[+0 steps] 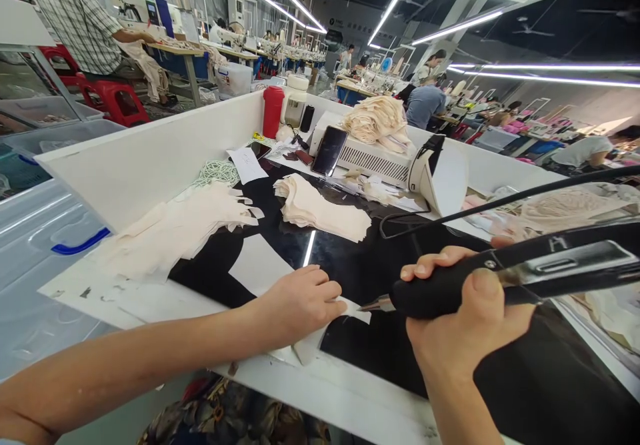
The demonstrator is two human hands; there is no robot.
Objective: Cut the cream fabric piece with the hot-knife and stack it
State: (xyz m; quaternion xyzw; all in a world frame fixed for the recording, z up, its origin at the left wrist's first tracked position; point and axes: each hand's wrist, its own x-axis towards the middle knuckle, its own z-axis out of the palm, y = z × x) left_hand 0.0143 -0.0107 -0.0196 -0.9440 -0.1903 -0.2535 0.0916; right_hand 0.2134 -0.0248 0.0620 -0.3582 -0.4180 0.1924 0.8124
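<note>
My right hand [467, 311] is wrapped round the black handle of a corded cutting tool [500, 278]. Its metal tip [376, 305] touches a small pale fabric piece [356, 311] on the black glossy worktop [370, 265]. My left hand [300, 301] is curled with its fingers pressed down on that same piece, just left of the tip. A stack of cream fabric pieces [320, 210] lies behind my hands, and a wider spread of cut pieces [175, 228] sits at the left.
A white wall [150, 158] borders the bench at the back left. A red bottle [273, 111], a phone [329, 151], a white box with folded fabric [375, 125] and a white device [433, 171] stand farther back. Other people work at sewing tables beyond.
</note>
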